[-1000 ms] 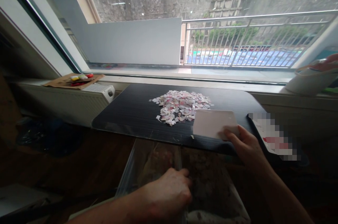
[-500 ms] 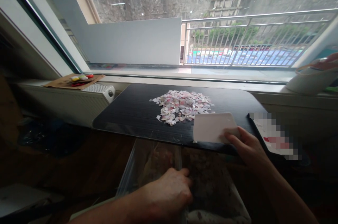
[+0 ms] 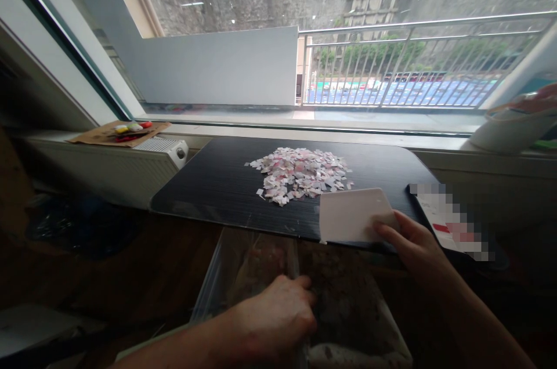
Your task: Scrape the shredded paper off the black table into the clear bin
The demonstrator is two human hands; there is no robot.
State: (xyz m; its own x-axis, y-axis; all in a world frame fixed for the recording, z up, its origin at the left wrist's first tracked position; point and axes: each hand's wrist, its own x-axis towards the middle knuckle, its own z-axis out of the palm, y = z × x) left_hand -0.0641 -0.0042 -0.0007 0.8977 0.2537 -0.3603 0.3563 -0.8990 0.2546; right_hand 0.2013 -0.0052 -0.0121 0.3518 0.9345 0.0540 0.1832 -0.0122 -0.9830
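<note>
My right hand (image 3: 411, 238) pinches a flat, pale rectangular sheet (image 3: 348, 215) between thumb and fingers, tilted over the near edge of the black table (image 3: 209, 183). Just beyond the sheet lies a loose heap of small white and pinkish paper scraps (image 3: 300, 172). Lower down, my left hand (image 3: 282, 308) is closed around the rim of a clear plastic bin (image 3: 209, 282) below the table edge. Its fingertips are mostly hidden. Brownish material shows dimly inside the bin.
At the table's right edge lies a dark tray (image 3: 420, 201) with a pixelated item. A radiator (image 3: 126, 169) stands left under the window, with brown paper (image 3: 93, 134) and small coloured things on top. A dark plastic bag (image 3: 87, 224) sits on the floor. A white container (image 3: 513, 131) is far right.
My right hand has lowered slightly toward me and right with the pale sheet. My left hand stays in place. The paper heap looks the same.
</note>
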